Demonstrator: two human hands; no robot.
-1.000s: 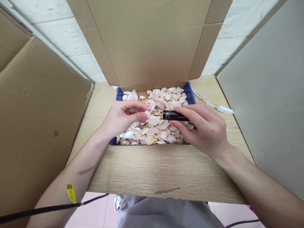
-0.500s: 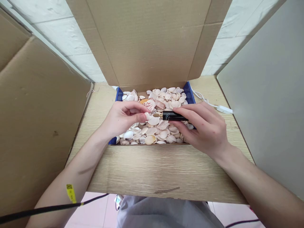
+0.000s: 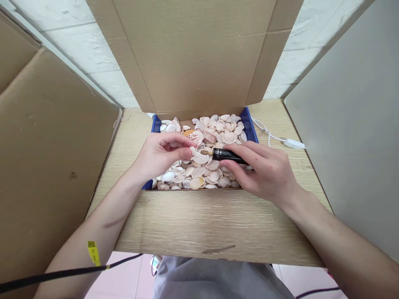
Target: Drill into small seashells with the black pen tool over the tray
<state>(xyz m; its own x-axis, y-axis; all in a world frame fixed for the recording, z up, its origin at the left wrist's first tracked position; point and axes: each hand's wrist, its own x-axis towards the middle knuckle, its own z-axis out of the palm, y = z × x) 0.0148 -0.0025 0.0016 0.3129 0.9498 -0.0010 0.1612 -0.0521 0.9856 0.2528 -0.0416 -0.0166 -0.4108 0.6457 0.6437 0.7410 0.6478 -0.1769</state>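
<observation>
Worked with both hands over a shallow box (image 3: pixel 251 124) with blue side walls, set on the pale wood-grain bench (image 3: pixel 218 220). Pinched a small ribbed white shell (image 3: pixel 193 152) between the thumb and fingers of the left hand (image 3: pixel 163 155), above the left-middle part of the box. Clamped the right hand (image 3: pixel 266 170) around a slim black rotary tool (image 3: pixel 227 155), forefinger along the far side and thumb along the near side. Pointed its brass-coloured nose (image 3: pixel 207 153) leftward at the small ribbed white shell, with the black body slanting slightly toward the right hand. Had the two hands apart from each other, with the front of the tool between them. Could not tell touching from just apart at the tip.

Saw loose shells (image 3: pixel 197 182) beneath, mostly white and cream, spread and overlapping across the box. Noticed a red-speckled shell (image 3: pixel 196 136) just beyond the left fingertips, and an orange ribbed shell (image 3: pixel 188 132) beside it. Noted a tall cardboard flap (image 3: pixel 199 54) upright at the far edge of the box. Found a white cable (image 3: pixel 274 137) with a small white fitting (image 3: pixel 294 144) on the bench, right of the box. Made out a black cable (image 3: pixel 62 274) with a yellow tag (image 3: pixel 92 252) across the left forearm.
</observation>
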